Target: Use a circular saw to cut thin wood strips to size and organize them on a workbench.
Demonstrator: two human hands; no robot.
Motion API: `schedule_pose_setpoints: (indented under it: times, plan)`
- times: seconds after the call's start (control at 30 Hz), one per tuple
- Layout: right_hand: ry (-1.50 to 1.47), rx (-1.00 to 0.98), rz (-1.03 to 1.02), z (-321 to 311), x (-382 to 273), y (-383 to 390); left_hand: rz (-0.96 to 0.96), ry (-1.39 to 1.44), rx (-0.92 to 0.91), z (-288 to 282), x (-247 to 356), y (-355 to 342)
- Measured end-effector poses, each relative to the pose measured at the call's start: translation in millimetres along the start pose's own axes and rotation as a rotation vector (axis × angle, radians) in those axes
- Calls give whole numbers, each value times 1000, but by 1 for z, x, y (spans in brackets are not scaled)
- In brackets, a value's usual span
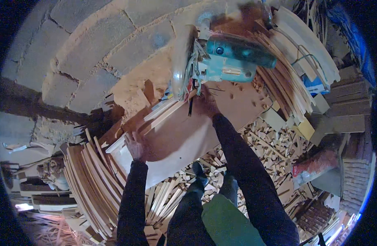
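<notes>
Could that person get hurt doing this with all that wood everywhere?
Maybe, in two ways. The right hand is right beside the teal power tool, so a slip there might hurt the fingers; I can't tell whether the tool is running. Also, loose wood offcuts lie thickly around the shoes, so a step could roll or trip on them.

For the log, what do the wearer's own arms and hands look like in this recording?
Both arms wear long, dark, nearly black sleeves with no marking that I can make out: the left sleeve and right sleeve end near the wrists. The left hand and right hand are bare, without gloves. Whether there are rings is too small to tell.
</notes>
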State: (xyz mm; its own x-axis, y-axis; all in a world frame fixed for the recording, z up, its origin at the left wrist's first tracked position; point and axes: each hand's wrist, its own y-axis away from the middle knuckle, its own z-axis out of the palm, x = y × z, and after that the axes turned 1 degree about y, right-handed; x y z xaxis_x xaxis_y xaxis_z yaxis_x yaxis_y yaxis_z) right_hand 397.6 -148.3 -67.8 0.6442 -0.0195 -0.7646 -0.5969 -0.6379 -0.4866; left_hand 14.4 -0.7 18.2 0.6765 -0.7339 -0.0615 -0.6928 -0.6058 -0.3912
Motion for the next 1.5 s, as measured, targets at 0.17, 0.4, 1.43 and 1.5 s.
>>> schedule_pose_setpoints:
  times: [0.17, 0.4, 1.43, 1.5]
  plan:
    - [-281, 32, 345, 0, -6, 7, 90, 65, -41, 3, 7, -4]
    - [-178, 32, 190, -22, -45, 2, 131, -16, 37, 10, 15, -27]
    - [-303, 38, 356, -10, -24, 16, 28, 89, -71, 5, 62, -74]
    - [-247, 156, 413, -16, -32, 35, 20, 84, -62, 7, 60, -73]
